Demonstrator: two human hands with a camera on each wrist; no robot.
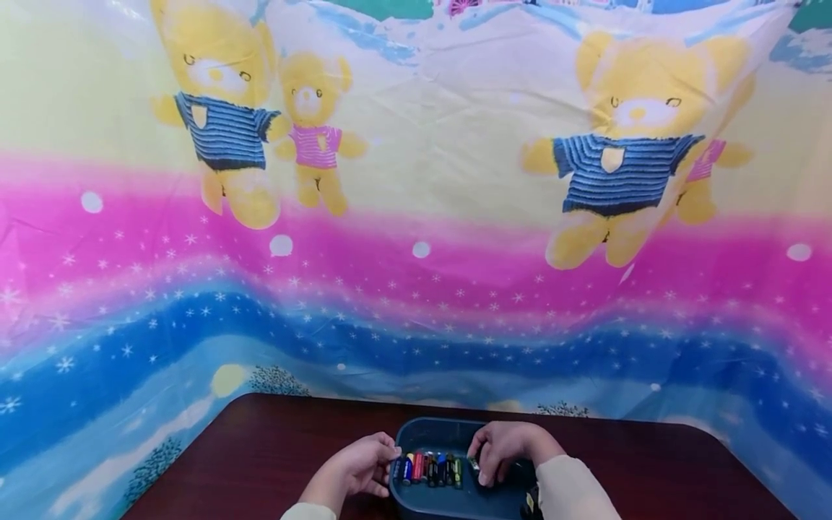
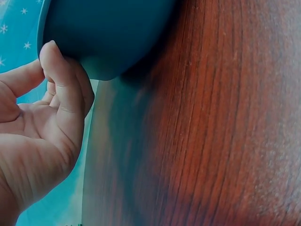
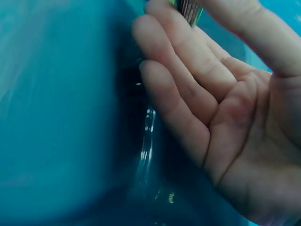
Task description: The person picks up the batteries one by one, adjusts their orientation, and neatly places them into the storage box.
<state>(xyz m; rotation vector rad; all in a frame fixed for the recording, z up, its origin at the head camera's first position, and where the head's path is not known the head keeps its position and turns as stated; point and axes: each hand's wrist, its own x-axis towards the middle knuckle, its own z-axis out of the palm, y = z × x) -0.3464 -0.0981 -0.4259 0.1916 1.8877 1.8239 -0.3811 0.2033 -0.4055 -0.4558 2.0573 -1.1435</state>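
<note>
A dark blue-grey plastic tub (image 1: 442, 422) stands on the table. Inside it, several batteries (image 1: 434, 469) in mixed colours, among them blue, red, black and green, lie side by side in a row toward the left end. My left hand (image 1: 360, 466) grips the tub's left rim; in the left wrist view its thumb and fingers meet at the tub wall (image 2: 103, 37). Over the tub's right half, my right hand (image 1: 510, 444) pinches a green and dark battery (image 1: 474, 468) just right of the row. In the right wrist view only that battery's ridged end (image 3: 190, 10) shows between the fingertips.
The dark red-brown wooden table (image 1: 273, 448) has rounded far corners. Behind it hangs a curtain (image 1: 416, 289) printed with bears and snowflakes, close to the table's back edge. A small black item with yellowish marks (image 1: 531, 500) sits by the right sleeve.
</note>
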